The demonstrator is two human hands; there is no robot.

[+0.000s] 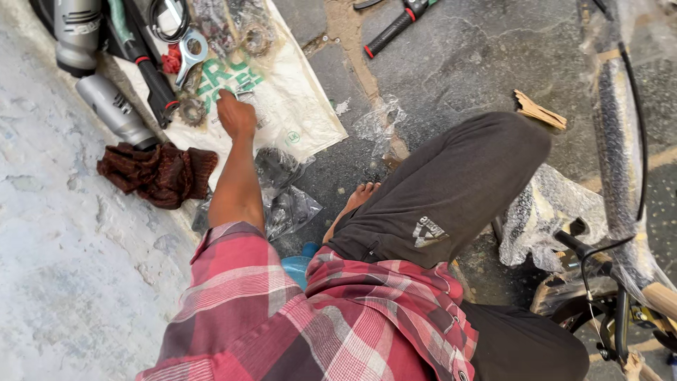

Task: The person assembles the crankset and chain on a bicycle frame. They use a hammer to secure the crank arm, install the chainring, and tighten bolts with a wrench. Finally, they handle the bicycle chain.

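The left hand (236, 115) reaches out over a white woven sack (296, 106) spread flat on the stone ground, fingers curled down onto small metal parts lying on it; whether it pinches one of them cannot be told from here. Just beside the hand lies a toothed sprocket (192, 111), and a flat silver spanner (189, 53) rests further up the sack near a red piece (171, 60) and a coil of black cable (168, 20). The sack serves as the only tray, its parts loose and crowded toward the top edge. Left of it lie two grey cylinders (113, 106) and a black tube (151, 70); a dark red rag (159, 173) sits bunched at the pale concrete edge. Crumpled clear plastic bags (285, 201) lie under the forearm. The right hand is out of view. A wrapped bicycle frame (620, 141) stands at the right, with bare stone between it and the sack
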